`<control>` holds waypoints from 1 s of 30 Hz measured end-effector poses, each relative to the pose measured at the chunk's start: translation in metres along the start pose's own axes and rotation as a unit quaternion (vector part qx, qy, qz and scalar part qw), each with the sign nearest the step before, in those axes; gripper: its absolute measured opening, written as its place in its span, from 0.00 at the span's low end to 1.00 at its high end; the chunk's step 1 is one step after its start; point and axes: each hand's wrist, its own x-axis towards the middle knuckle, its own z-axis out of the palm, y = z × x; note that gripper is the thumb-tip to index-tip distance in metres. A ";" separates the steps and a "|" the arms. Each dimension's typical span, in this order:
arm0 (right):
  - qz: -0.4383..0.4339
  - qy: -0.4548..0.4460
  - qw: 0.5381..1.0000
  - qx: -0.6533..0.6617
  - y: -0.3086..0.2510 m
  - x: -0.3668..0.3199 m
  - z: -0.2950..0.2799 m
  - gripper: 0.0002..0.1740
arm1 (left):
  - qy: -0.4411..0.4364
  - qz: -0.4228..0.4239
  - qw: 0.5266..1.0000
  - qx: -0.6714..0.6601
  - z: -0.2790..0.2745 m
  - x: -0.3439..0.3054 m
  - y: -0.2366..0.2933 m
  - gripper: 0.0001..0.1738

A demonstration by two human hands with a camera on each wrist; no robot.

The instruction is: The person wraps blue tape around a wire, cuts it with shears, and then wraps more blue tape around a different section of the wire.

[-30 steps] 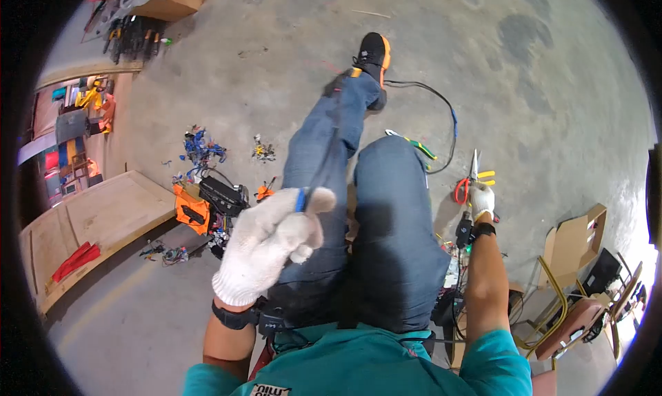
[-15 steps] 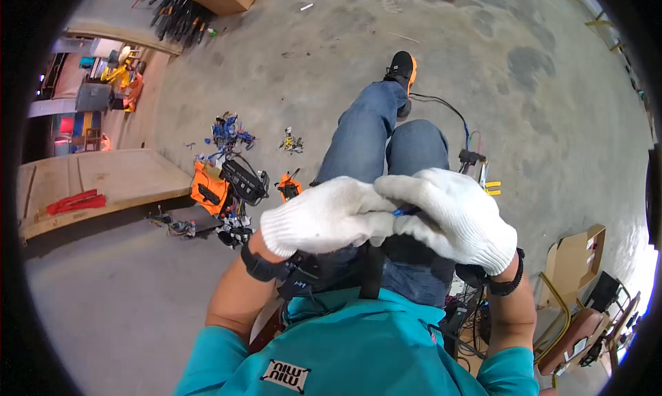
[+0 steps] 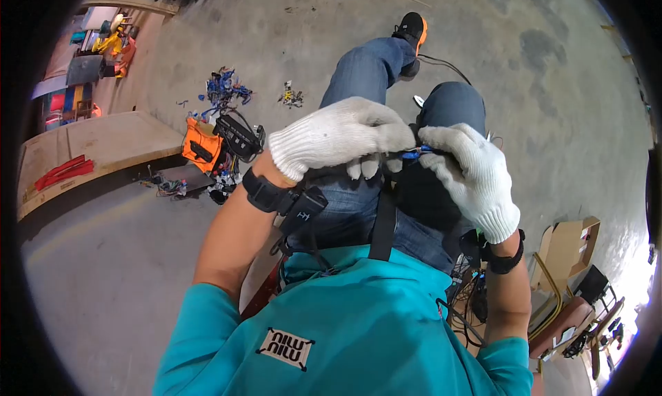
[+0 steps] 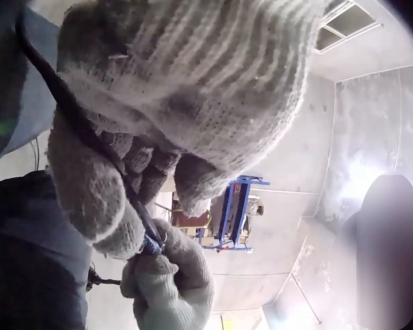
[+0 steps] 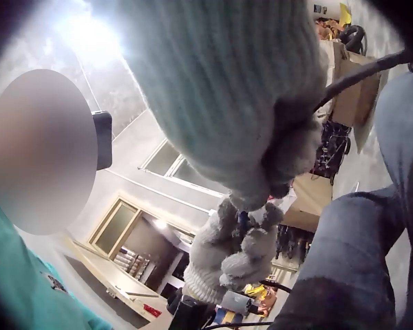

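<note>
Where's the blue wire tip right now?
Head view, centre: the blue wire tip is pinched between the left hand and the right hand, just above the jeans.

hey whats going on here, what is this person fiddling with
A seated person in white knit gloves is working on a thin dark cable over their lap. The left hand and the right hand meet at its blue end, and the fingers of both pinch it there. On the concrete floor to the person's left lie orange and black gear, a heap of blue wire scraps and a wooden board.
</note>
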 end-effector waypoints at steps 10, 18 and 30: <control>-0.078 0.018 0.995 -0.059 0.008 0.001 0.005 0.22 | -0.048 -0.011 0.998 0.038 0.001 0.012 -0.002 0.17; -0.093 0.014 0.991 -0.092 0.016 -0.006 0.027 0.25 | -0.074 -0.050 0.995 0.038 -0.006 0.008 -0.011 0.21; -0.072 0.018 0.995 -0.063 0.012 -0.004 0.022 0.27 | -0.010 0.005 1.000 0.002 -0.008 0.000 -0.015 0.19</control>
